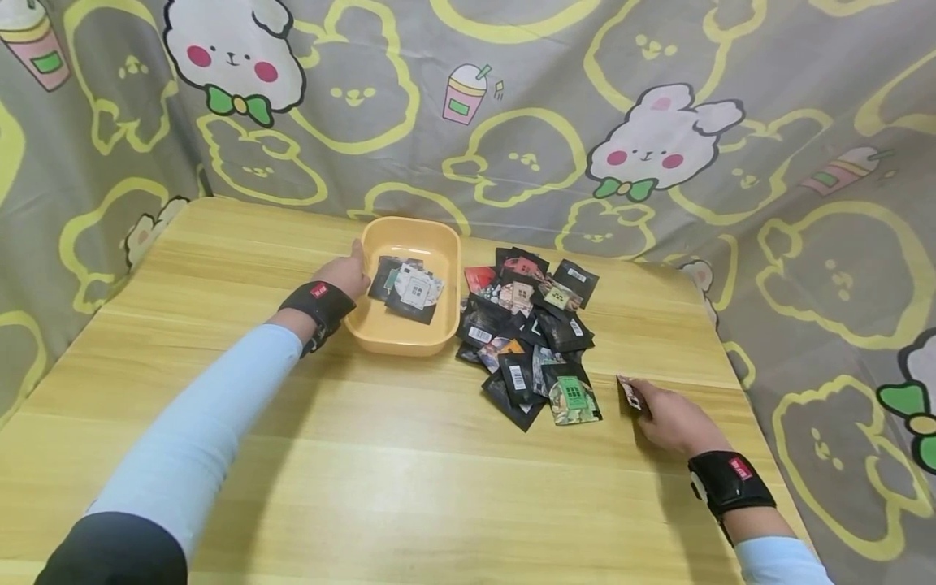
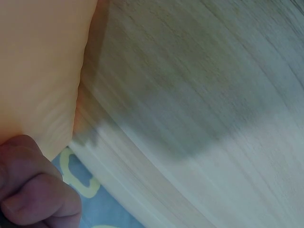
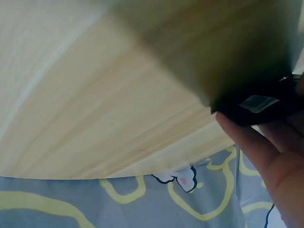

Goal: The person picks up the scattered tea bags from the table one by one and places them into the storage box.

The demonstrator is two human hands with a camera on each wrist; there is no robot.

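Observation:
My left hand [image 1: 347, 275] holds the left rim of a yellow plastic basin [image 1: 405, 340], thumb up at the edge. In the left wrist view its curled fingers [image 2: 42, 199] lie against the basin's outer wall [image 2: 42, 71]. A few black and grey printed sachets [image 1: 415, 294] overlap inside the basin. My right hand [image 1: 676, 418] pinches one small sachet [image 1: 629, 393] over the right part of the table. The right wrist view shows this sachet's dark back with a white label [image 3: 259, 103], held between the fingers and thumb.
Right of the basin, several black sachets with coloured labels lie in a loose pile [image 1: 522, 325]. One with a green label [image 1: 574, 396] is at the pile's near right. Patterned grey cloth [image 1: 512, 122] hangs behind and beside the wooden table [image 1: 439, 487].

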